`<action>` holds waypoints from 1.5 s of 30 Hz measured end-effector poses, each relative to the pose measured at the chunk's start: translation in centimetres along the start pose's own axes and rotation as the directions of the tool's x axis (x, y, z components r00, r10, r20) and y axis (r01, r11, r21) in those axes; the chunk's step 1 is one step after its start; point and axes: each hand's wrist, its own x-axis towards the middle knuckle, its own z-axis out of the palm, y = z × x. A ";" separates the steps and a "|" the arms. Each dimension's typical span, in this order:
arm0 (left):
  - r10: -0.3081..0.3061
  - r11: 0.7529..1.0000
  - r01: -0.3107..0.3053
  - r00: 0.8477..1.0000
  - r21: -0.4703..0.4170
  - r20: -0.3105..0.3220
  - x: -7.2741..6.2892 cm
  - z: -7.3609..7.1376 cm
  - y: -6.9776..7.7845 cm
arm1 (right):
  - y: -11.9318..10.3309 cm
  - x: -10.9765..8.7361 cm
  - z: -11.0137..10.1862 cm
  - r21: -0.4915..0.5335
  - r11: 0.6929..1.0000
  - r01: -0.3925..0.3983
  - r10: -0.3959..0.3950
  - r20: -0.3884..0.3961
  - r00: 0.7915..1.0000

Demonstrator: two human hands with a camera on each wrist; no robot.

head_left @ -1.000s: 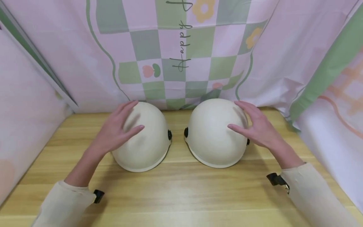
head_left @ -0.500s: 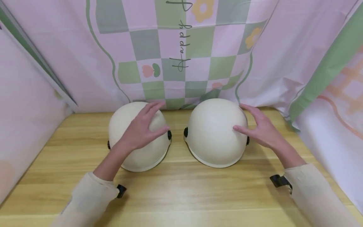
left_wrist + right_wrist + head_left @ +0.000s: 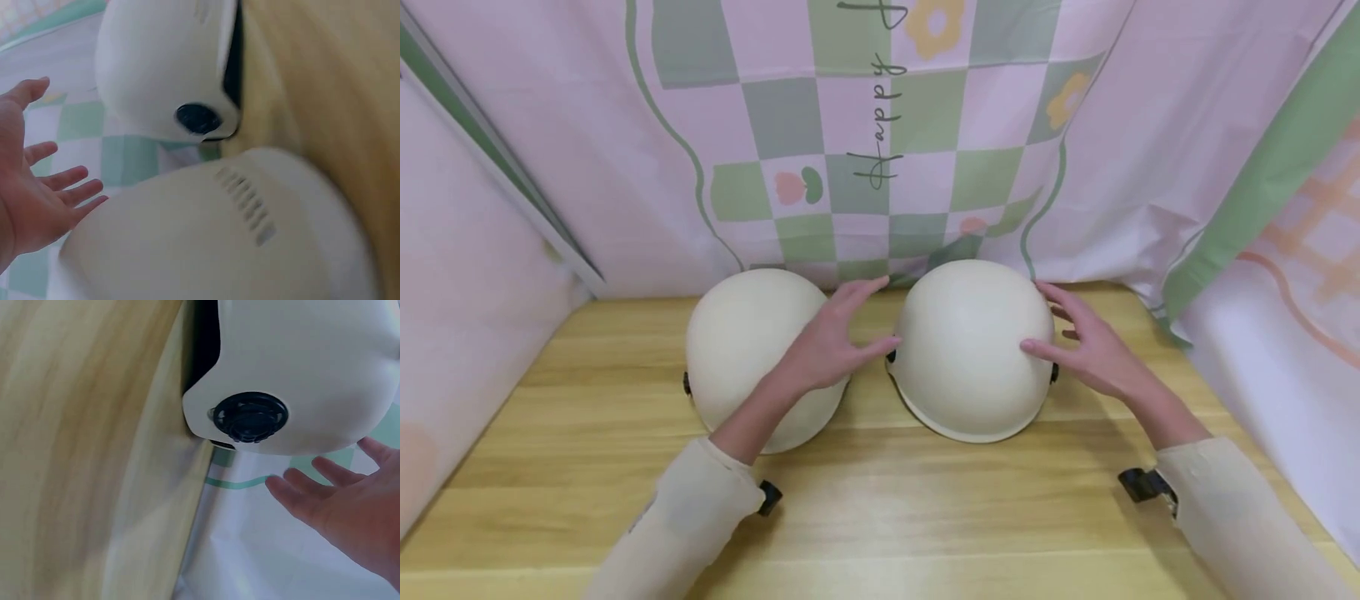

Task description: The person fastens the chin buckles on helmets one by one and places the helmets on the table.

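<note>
Two cream-coloured helmets lie dome up on the table, side by side with a small gap. The left helmet (image 3: 748, 333) shows a row of vent slots in the left wrist view; my left forearm crosses over it. My left hand (image 3: 831, 346) has its fingers spread above the gap, thumb tip overlapping the left edge of the right helmet (image 3: 970, 358) in the head view. My right hand (image 3: 1090, 346) is at that helmet's right side, fingers spread, thumb in front of the shell. A black round knob (image 3: 250, 417) sits on the side of the right helmet. Both hands are free of any load.
The wooden table (image 3: 880, 508) extends in front of the helmets. Behind them hangs a checked curtain (image 3: 925, 117), with pale cloth walls at the left (image 3: 467, 275) and right (image 3: 1285, 367).
My left hand has moved right, from the left helmet's far side across its dome to the gap. The right hand has shifted slightly outward. The helmets stay in place.
</note>
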 end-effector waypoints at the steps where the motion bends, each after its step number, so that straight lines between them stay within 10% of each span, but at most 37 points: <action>1: -0.003 1.000 0.003 1.000 -0.010 0.012 0.1 0.3 -0.1 | 0.1 0.0 0.0 0.019 1.000 -0.004 0.004 0.009 1.000; 24: -0.127 0.990 0.117 0.980 0.077 0.154 1.5 4.5 0.3 | 0.8 -0.5 -0.5 0.116 0.985 -0.125 0.106 0.161 0.981; 45: -0.210 0.963 0.238 0.957 -0.128 0.199 1.8 5.0 -0.2 | 1.0 -0.6 -0.7 0.151 0.980 -0.128 0.105 0.149 0.983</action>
